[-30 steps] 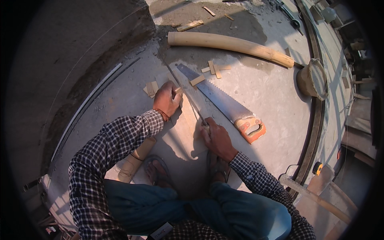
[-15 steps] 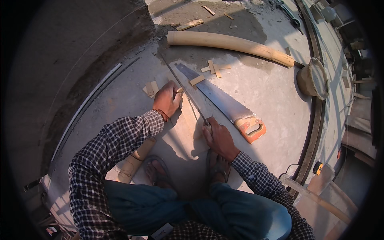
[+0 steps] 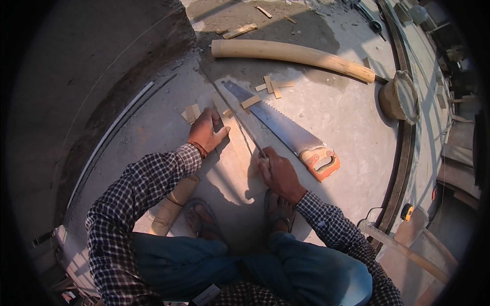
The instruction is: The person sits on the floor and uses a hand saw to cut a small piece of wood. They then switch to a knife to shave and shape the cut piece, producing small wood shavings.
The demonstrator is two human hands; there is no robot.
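Observation:
My right hand (image 3: 279, 174) is closed round the near end of a long thin metal tool (image 3: 232, 108), which slants away to the far left; its exact kind I cannot make out. Left of the tool, my left hand (image 3: 206, 133) has its thumb and fingers apart and holds nothing. A small wooden piece (image 3: 227, 112) lies between its fingertips and the tool. Past my left hand rest short wooden strips (image 3: 192, 112). A handsaw (image 3: 291, 130) with an orange and wood handle lies right of the tool, one wooden strip (image 3: 250, 102) across its blade.
Crossed wooden strips (image 3: 272, 86) lie beyond the saw. Farther off is a long curved bamboo pole (image 3: 291, 55), with a bucket (image 3: 398, 98) at its right. A bamboo piece (image 3: 175, 204) lies by my left foot. A hammer (image 3: 403, 251) and a tape measure (image 3: 406, 212) are at right.
My left hand has let go of the small wooden piece, opened and drawn slightly back to the left. My right hand still grips the long tool, nearly unmoved.

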